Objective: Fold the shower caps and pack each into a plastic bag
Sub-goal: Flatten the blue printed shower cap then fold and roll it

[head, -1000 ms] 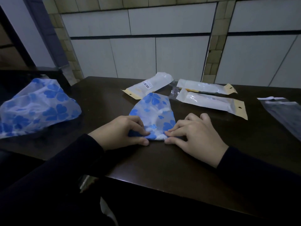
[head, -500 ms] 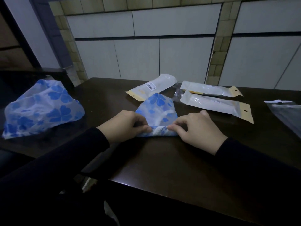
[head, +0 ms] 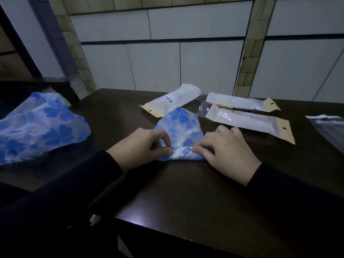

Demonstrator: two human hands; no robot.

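Observation:
A white shower cap with blue clover prints [head: 181, 127] lies folded into a narrow wedge on the dark table [head: 186, 192]. Its near edge is rolled up into a short band. My left hand [head: 143, 146] pinches the left end of that band between thumb and forefinger. My right hand [head: 227, 151] pinches the right end, its other fingers curled on the table. Three white plastic bags with tan hang tabs lie behind the cap: one at the back left [head: 173, 100], one at the back right [head: 242, 104], one nearer on the right [head: 249, 121].
A second, unfolded shower cap [head: 39, 125] of the same print lies bunched at the table's left end. A dark clear bag [head: 329, 129] sits at the right edge. A tiled wall rises just behind the table. The table's near edge runs close to my arms.
Both hands have rolled the cap's near edge up and away from me, so a rolled band now lies between my fingertips. The cap looks shorter.

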